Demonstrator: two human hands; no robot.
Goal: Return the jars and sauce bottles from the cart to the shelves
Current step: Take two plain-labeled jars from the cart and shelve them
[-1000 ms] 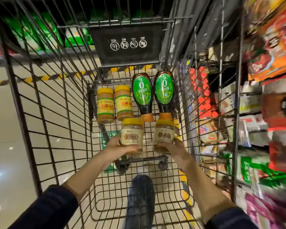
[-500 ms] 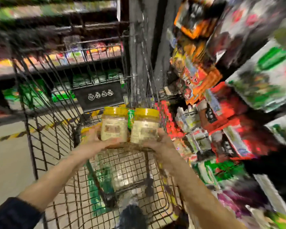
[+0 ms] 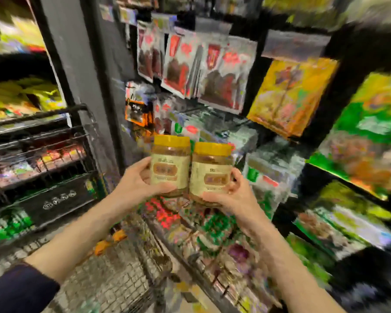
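Observation:
I hold two yellow-lidded jars with cream labels upright, side by side and touching, at chest height in front of the shelves. My left hand (image 3: 137, 180) grips the left jar (image 3: 170, 164) from its left side and base. My right hand (image 3: 231, 195) grips the right jar (image 3: 210, 172) from below and from the right. The wire cart (image 3: 113, 274) lies below and to the left of my arms; its contents are blurred and I cannot make out the other jars or bottles.
Shelves (image 3: 339, 175) of packaged goods fill the right side, with hanging red packets (image 3: 190, 68) above the jars. A dark pillar (image 3: 86, 71) stands left of centre. More shelving (image 3: 20, 123) sits behind the cart's far end. The picture is heavily blurred.
Both hands lifted the two jars out of the cart and carried them up and to the right, towards the shelves. My view swung from the cart to the shelving.

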